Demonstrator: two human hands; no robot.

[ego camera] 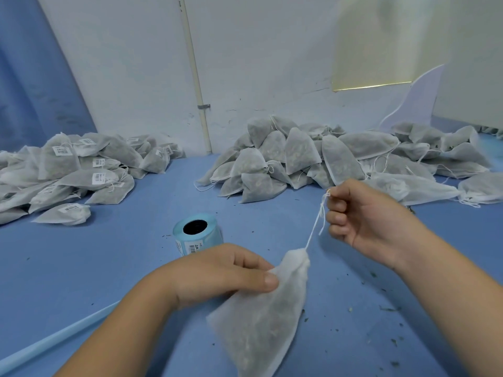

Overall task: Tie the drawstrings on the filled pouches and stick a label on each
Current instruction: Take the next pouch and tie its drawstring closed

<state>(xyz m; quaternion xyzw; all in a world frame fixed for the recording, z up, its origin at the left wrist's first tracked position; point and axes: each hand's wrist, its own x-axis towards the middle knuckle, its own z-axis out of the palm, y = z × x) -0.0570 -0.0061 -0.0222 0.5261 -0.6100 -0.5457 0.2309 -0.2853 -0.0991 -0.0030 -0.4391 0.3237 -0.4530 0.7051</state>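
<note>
A white mesh pouch [261,319] filled with dried herbs hangs in front of me, its neck gathered tight. My left hand [226,273] pinches the pouch just below the neck. A white drawstring [314,229] runs taut from the neck up to my right hand [364,216], which grips its end with curled fingers. A pale blue roll of labels [197,232] stands on the blue table [114,262] just beyond my left hand.
A heap of labelled pouches [76,170] lies at the left. A larger heap of pouches without labels [340,159] lies at the back right. Herb crumbs are scattered at the right front. A white wall stands behind the table.
</note>
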